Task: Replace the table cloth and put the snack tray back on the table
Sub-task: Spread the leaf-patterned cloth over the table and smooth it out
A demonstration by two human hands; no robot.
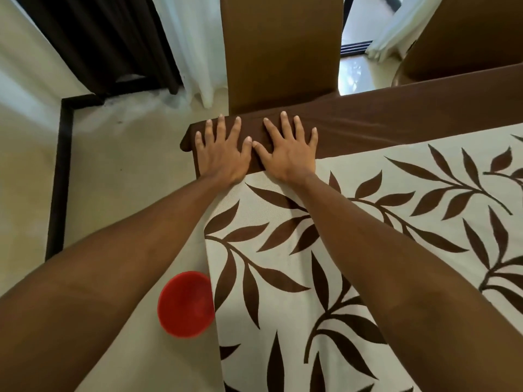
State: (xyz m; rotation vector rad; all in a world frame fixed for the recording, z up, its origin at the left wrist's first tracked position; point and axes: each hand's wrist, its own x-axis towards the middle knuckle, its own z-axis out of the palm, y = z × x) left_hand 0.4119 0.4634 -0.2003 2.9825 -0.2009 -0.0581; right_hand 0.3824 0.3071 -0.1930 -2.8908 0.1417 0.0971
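On table cloth (368, 278) corner, left hand (222, 154) and right hand (288, 152) lie flat, splayed.

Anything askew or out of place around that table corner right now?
Only the red bowl stands out: it is down on the floor beside the table. The table cloth lies flat, both hands pressing its brown border. No snack tray is in view.

Both hands are laid flat, fingers spread, on the brown border of the table cloth (325, 250) at the desk corner: left hand (222, 154) beside right hand (288, 154), thumbs nearly touching. A chair back (283, 46) stands just beyond the fingertips. A red round object (185, 304) lies below the left forearm.
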